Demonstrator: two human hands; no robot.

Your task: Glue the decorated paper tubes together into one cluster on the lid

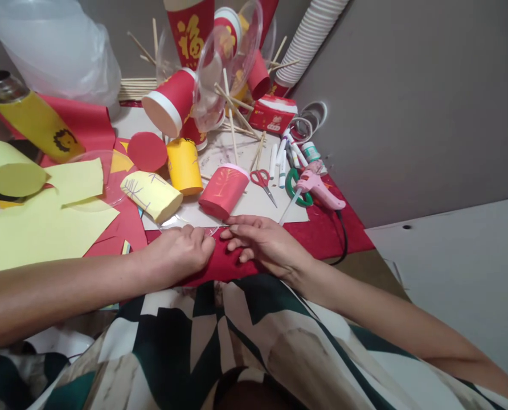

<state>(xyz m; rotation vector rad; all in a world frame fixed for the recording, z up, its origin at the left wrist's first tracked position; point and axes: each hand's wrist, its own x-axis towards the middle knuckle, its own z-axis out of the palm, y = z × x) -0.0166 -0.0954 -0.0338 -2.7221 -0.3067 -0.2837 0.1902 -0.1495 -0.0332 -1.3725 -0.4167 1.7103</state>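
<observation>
My left hand (pixel 183 253) is closed in a fist at the table's front edge. A thin, clear, shiny piece (pixel 213 231) shows beside its thumb; what the fingers hold is mostly hidden. Facing it, my right hand (pixel 260 239) has its fingers loosely apart, the index finger close to the base of a red paper-covered cup (pixel 223 192) with a drawn pattern. Whether that finger touches the cup I cannot tell. Behind my left hand, a pale yellow paper-covered cup (pixel 151 196) with purple lines lies on its side, next to an orange-yellow cup (pixel 184 167).
Red-handled scissors (pixel 261 181), several markers (pixel 283 159) and a pink glue gun (pixel 320 191) with a black cord lie to the right. Yellow paper (pixel 36 233) covers the left side, near a yellow flask (pixel 40 122). Cups, sticks and clear plastic lids (pixel 213 80) are piled at the back.
</observation>
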